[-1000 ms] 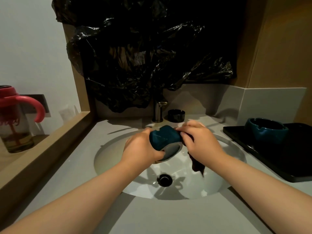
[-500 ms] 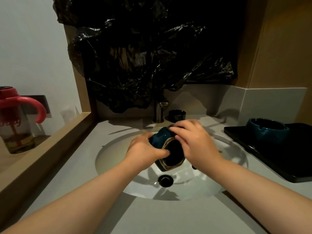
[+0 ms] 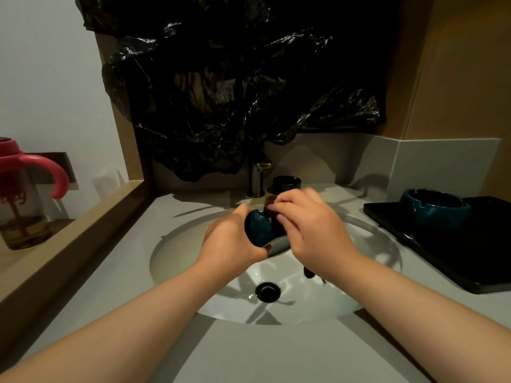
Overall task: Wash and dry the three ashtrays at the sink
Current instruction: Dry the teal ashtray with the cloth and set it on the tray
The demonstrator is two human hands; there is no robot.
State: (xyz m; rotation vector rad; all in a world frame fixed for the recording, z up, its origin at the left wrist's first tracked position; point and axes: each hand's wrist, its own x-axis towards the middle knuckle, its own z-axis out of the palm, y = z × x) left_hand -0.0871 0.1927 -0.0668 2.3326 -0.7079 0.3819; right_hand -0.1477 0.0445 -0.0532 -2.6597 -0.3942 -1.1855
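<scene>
Over the white sink basin (image 3: 193,244) my left hand (image 3: 232,239) grips a dark blue ashtray (image 3: 258,228) tilted on its side. My right hand (image 3: 312,230) presses a dark cloth against it; a corner of the cloth (image 3: 309,273) hangs below my wrist. A second blue ashtray (image 3: 434,208) stands on the black tray (image 3: 456,252) at the right. A small black ashtray (image 3: 286,183) sits on the counter behind my hands, beside the faucet.
A metal faucet (image 3: 257,178) rises behind the basin, under a crumpled black plastic sheet (image 3: 235,92). The drain (image 3: 267,291) lies at the basin's bottom. A red-lidded bottle (image 3: 19,194) stands on the wooden ledge at the left.
The ashtray has turned in my hands: its open inside faced me half a second ago, now its blue outer wall faces up. My right hand has shifted over it with the cloth.
</scene>
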